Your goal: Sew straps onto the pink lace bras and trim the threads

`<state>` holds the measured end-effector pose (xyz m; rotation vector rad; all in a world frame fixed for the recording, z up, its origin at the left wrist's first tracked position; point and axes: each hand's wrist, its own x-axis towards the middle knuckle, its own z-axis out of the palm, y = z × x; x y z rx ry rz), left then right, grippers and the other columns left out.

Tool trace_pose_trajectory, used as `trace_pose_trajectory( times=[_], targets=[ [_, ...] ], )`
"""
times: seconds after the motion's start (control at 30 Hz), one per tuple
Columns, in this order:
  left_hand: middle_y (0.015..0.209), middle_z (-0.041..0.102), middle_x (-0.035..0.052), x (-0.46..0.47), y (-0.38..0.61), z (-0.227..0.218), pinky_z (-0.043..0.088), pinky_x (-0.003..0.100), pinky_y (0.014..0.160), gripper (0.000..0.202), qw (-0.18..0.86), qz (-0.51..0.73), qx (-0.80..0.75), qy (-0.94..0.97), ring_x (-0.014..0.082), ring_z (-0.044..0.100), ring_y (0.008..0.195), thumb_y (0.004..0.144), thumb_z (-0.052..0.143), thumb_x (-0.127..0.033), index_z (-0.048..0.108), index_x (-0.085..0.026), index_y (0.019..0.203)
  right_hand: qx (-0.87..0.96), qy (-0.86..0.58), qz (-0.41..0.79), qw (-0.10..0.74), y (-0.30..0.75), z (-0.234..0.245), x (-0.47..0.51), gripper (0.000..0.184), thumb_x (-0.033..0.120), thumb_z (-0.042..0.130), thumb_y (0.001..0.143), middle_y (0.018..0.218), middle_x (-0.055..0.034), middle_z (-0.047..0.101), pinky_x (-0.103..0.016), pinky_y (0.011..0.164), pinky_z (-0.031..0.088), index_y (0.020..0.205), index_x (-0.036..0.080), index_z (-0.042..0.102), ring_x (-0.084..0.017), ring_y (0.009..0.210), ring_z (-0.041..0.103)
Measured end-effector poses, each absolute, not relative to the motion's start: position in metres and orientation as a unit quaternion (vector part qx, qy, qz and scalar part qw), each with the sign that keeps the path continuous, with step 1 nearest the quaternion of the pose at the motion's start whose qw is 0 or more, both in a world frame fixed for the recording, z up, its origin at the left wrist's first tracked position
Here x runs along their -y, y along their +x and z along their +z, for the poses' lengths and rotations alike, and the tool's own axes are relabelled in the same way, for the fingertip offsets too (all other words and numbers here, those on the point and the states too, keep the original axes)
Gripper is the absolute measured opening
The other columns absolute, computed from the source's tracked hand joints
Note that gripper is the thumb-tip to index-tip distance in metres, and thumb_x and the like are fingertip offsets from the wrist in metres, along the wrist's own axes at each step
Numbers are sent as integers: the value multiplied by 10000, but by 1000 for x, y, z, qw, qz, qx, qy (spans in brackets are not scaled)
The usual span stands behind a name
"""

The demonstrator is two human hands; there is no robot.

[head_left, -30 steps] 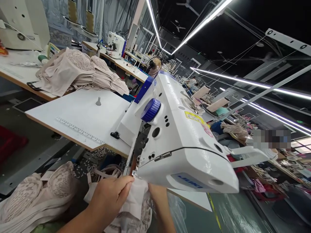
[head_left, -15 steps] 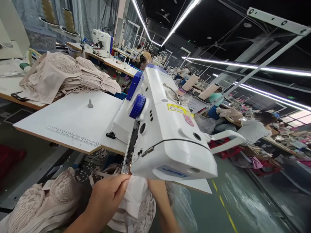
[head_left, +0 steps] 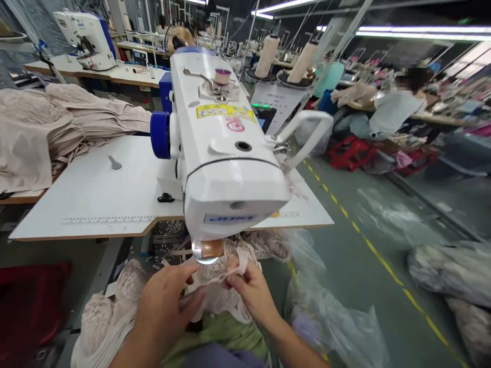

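My left hand (head_left: 166,301) and my right hand (head_left: 249,289) both pinch a pale lace garment piece (head_left: 215,283) just below the end of a white sewing machine (head_left: 218,138). The fabric stretches between my fingers, close to the machine's metal bobbin end (head_left: 207,250). More beige lace pieces (head_left: 115,312) lie in my lap on the left, over green cloth (head_left: 222,337).
A white work table (head_left: 95,199) with a printed ruler carries the machine. A stack of beige garments (head_left: 57,128) lies at the left. Clear plastic bags (head_left: 333,317) sit on the floor to the right. Other people work at tables in the background.
The view has swung right and down, now facing the machine end-on. Both hands have drawn the fabric out from under the machine's end and hold it lower, nearer to me.
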<state>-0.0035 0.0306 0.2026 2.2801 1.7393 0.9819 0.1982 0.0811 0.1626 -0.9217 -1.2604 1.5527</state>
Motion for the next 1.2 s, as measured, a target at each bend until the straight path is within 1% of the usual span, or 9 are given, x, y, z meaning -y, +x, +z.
trace_pose_trajectory(
  times=[0.1, 0.23, 0.57, 0.63, 0.7, 0.77, 0.87, 1.0, 1.2],
  targets=[
    [894, 741, 83, -22, 8, 199, 529, 389, 767, 346, 21, 279, -533, 798, 255, 679, 823, 870, 632, -356, 624, -155, 1151, 707, -276, 476, 443, 207, 168, -57, 136, 330, 662, 914, 802, -30, 706, -276, 693, 573, 836, 220, 673, -175, 750, 694],
    [604, 613, -1, -15, 12, 187, 436, 333, 632, 159, 14, 278, -490, 826, 182, 537, 578, 914, 494, -117, 637, -185, 906, 836, -128, 307, 436, 211, 178, -48, 95, 166, 641, 914, 802, -26, 742, -277, 779, 615, 944, 234, 701, -168, 759, 738],
    [592, 607, 9, -12, 7, 184, 415, 328, 602, 236, 0, 283, -492, 823, 180, 538, 561, 952, 469, -125, 690, -160, 875, 871, -124, 265, 395, 219, 181, -46, 129, 193, 616, 941, 828, -10, 763, -261, 867, 604, 926, 253, 729, -160, 844, 748],
    [626, 656, 22, -9, 7, 187, 417, 315, 586, 254, 74, 288, -506, 809, 183, 576, 569, 951, 471, -162, 724, -164, 941, 878, -153, 279, 358, 229, 171, -49, 150, 227, 577, 951, 867, -29, 761, -266, 809, 592, 970, 243, 725, -165, 841, 737],
    [703, 710, 25, -4, 8, 190, 431, 284, 593, 263, 265, 286, -537, 748, 180, 627, 629, 947, 484, -213, 746, -197, 937, 875, -217, 300, 311, 245, 155, -57, 176, 219, 539, 937, 823, -37, 738, -267, 705, 559, 978, 226, 710, -166, 762, 707],
    [685, 695, 10, 1, 10, 192, 425, 252, 577, 309, 493, 273, -559, 608, 161, 617, 623, 953, 502, -328, 729, -201, 786, 850, -319, 329, 260, 265, 130, -68, 181, 173, 518, 900, 790, -31, 708, -264, 655, 521, 966, 216, 681, -162, 701, 665],
    [584, 608, -6, 7, 15, 188, 388, 236, 530, 458, 696, 298, -557, 341, 118, 515, 519, 869, 611, -576, 666, -168, 669, 808, -441, 357, 157, 294, 81, -81, 308, 66, 493, 792, 977, -75, 692, -294, 771, 522, 1041, 193, 623, -192, 858, 659],
    [659, 673, 21, 10, 18, 180, 425, 221, 577, 455, 753, 380, -517, 147, 108, 563, 579, 666, 847, -557, 719, -131, 761, 814, -481, 323, 35, 314, 26, -84, 443, -20, 436, 701, 1119, -153, 632, -342, 949, 467, 1085, 140, 587, -241, 1078, 598],
    [730, 727, 50, 13, 20, 183, 464, 223, 614, 377, 758, 402, -491, 151, 129, 622, 644, 691, 867, -472, 756, -129, 801, 801, -511, 308, -48, 346, 20, -86, 258, 18, 443, 712, 890, -132, 650, -434, 890, 426, 819, 173, 620, -288, 917, 594]
  ],
)
